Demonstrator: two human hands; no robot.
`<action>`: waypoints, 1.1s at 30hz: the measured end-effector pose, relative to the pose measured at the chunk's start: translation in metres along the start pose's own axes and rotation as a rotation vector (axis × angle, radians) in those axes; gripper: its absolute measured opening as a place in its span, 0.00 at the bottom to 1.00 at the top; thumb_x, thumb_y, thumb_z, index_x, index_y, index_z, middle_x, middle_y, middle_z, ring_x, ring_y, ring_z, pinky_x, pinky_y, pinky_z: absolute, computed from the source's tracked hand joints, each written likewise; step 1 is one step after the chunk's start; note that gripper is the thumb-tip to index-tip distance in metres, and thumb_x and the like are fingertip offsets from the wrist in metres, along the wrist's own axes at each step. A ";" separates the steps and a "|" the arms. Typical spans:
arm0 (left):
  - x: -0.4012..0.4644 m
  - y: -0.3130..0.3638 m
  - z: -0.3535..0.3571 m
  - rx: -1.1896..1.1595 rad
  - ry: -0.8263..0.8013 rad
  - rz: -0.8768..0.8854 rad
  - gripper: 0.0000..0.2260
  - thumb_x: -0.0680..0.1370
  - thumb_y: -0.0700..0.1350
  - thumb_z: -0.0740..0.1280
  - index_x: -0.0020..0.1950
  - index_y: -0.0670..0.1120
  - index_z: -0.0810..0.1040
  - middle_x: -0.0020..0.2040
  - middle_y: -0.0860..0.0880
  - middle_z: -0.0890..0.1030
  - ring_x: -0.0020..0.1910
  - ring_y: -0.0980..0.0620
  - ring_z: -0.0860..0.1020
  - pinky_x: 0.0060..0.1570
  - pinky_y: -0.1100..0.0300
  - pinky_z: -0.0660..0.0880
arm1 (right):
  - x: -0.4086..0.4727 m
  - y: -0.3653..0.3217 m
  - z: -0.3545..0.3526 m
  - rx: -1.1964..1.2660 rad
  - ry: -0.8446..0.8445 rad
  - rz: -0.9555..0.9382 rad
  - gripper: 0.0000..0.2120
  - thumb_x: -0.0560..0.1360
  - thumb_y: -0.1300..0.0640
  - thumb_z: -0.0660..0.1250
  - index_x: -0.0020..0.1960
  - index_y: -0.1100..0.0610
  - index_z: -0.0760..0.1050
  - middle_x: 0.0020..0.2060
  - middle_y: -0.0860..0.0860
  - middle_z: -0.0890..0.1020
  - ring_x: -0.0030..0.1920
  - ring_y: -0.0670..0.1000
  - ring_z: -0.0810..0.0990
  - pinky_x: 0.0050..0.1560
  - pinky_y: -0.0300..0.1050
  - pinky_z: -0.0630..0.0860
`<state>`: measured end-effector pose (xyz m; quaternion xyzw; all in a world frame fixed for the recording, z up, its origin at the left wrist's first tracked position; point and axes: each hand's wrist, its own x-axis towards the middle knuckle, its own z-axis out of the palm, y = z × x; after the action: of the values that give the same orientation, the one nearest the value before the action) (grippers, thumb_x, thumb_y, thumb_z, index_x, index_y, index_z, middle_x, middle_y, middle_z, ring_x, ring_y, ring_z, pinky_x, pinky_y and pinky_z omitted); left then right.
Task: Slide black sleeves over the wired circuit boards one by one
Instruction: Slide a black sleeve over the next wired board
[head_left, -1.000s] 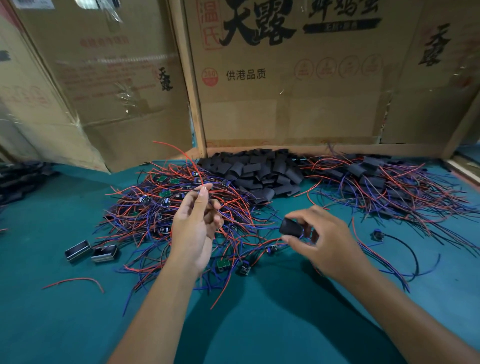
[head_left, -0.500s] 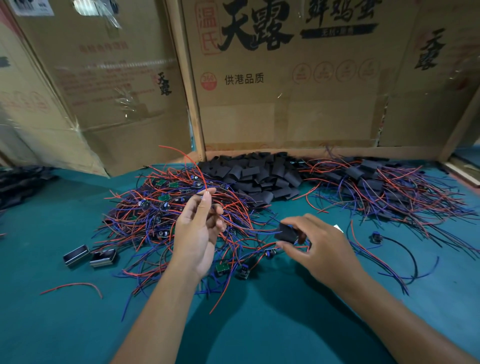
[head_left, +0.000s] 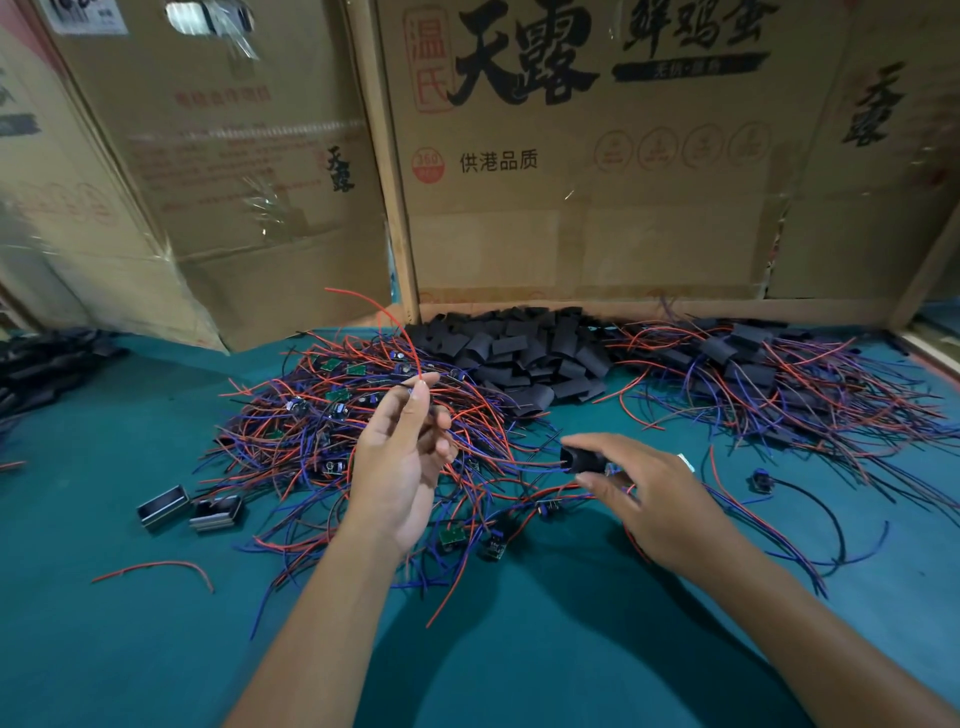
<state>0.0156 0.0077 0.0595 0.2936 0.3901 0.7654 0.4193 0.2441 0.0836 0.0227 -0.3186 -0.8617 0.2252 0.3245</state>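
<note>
Pinching a red wire (head_left: 387, 317), the left hand (head_left: 400, 467) hovers over the boards (head_left: 332, 415); the right hand (head_left: 654, 499) grips a sleeve (head_left: 582, 460) above bare mat (head_left: 519, 649)

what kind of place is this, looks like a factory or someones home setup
Likely a small hand-assembly workshop: piles of wired circuit boards and black sleeves on a green-covered table, walled in by reused cardboard boxes.

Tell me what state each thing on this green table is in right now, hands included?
left hand: raised over the wire pile, pinching a red wire at its fingertips
right hand: gripping a black sleeve
unsleeved boards: tangled heap, green boards bare
loose sleeves: piled by the cardboard, empty
sleeved boards: heaped at right, covered
two metal cases: lying side by side
</note>
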 end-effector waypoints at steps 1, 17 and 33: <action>0.000 0.000 0.000 0.005 0.002 0.002 0.12 0.77 0.48 0.65 0.57 0.44 0.78 0.34 0.49 0.75 0.29 0.55 0.69 0.30 0.64 0.68 | 0.000 0.000 -0.001 0.003 -0.005 -0.012 0.16 0.79 0.56 0.65 0.66 0.47 0.74 0.59 0.37 0.77 0.57 0.24 0.70 0.53 0.19 0.62; 0.003 -0.003 -0.003 0.097 0.016 0.053 0.11 0.78 0.47 0.65 0.58 0.45 0.78 0.34 0.49 0.76 0.31 0.55 0.71 0.30 0.65 0.71 | -0.002 -0.011 -0.003 0.021 -0.092 -0.041 0.17 0.78 0.56 0.66 0.66 0.48 0.73 0.55 0.35 0.75 0.51 0.34 0.76 0.52 0.25 0.66; -0.014 -0.038 0.017 0.310 -0.242 0.113 0.02 0.76 0.47 0.70 0.47 0.51 0.82 0.49 0.48 0.85 0.38 0.53 0.76 0.37 0.61 0.72 | -0.004 -0.025 0.004 -0.552 -0.085 0.026 0.15 0.79 0.41 0.58 0.62 0.47 0.68 0.55 0.40 0.80 0.65 0.45 0.72 0.75 0.56 0.43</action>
<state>0.0509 0.0141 0.0346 0.4659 0.4331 0.6777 0.3690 0.2340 0.0624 0.0334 -0.3962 -0.8991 -0.0007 0.1862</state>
